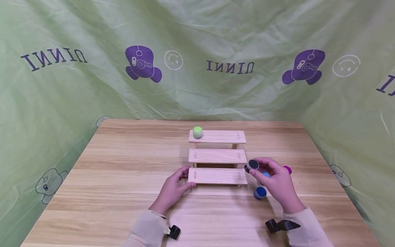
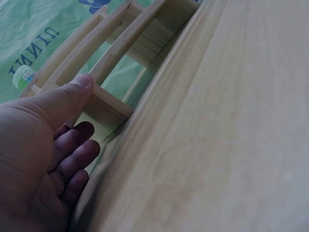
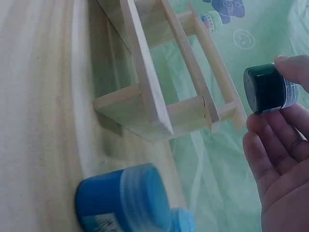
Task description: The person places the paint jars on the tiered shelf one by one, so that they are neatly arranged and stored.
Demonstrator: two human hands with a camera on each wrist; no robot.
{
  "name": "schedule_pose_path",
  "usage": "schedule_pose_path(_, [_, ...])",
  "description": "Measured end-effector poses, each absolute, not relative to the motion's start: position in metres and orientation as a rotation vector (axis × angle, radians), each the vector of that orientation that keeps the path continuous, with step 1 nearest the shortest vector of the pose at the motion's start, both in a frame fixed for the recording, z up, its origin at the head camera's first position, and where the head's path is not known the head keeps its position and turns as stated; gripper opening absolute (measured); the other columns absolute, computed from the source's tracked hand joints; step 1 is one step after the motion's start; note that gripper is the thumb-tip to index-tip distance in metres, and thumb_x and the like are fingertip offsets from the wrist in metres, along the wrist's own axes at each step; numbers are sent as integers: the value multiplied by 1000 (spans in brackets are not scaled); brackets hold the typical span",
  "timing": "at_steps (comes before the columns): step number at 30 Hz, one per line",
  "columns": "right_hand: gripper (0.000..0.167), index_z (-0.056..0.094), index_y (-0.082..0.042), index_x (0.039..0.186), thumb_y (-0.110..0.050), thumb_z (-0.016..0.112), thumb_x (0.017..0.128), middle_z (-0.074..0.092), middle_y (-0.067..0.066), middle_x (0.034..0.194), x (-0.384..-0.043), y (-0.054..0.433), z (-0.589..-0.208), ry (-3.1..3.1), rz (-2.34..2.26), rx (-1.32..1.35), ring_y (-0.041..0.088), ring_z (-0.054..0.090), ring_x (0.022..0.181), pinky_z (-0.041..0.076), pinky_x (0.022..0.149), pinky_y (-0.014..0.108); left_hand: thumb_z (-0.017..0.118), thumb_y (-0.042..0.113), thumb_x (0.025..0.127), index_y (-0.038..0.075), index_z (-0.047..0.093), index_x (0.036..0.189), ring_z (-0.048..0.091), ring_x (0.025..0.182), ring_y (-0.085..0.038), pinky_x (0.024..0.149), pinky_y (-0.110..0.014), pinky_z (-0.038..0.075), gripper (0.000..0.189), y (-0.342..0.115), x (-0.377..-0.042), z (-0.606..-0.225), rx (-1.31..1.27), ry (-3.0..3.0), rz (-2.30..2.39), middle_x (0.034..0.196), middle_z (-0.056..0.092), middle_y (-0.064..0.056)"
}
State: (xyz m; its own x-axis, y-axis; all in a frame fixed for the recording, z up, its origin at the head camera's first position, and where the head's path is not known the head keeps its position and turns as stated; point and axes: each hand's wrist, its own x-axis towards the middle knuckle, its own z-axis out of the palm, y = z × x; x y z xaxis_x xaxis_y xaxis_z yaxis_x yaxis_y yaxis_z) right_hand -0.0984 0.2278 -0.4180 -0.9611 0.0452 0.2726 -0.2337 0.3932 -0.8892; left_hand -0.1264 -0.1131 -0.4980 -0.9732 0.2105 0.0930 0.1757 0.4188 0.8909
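Note:
A small wooden rack with three stepped shelves stands mid-table. My left hand grips the left end of its lowest shelf, thumb along the front edge in the left wrist view. Beside the rack's right end, my right hand pinches a dark paint jar between thumb and fingers, held off the table. On the top shelf's left end sits a light green paint jar. A blue paint jar stands on the table below the right hand, and a light blue jar is partly hidden behind it.
A magenta jar shows just past the right hand, mostly covered. The wooden table reaches to a green printed cloth that hangs behind and along both sides.

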Motion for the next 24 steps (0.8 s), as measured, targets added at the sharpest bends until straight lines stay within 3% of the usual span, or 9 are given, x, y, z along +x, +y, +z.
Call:
schedule_pose_path(6, [38,69,-2,119,-11,82,85,70,12,107,-108,224,-412,-2414,1578,177,5,66,92,55,78,17,84,29,82,12,55,142,63,112,-22,104,-51,44,68,-113,-126,-497,349,2617,1632,115,70,-2])
schedule_pose_path(24, [39,69,-7,121,-22,81,87,70,4,110,-139,210,-406,-2478,1450,266,10,66,97,46,94,13,84,31,82,12,55,143,63,112,-22,105,-51,42,70,-112,-126,-498,349,2621,1636,115,69,-1])
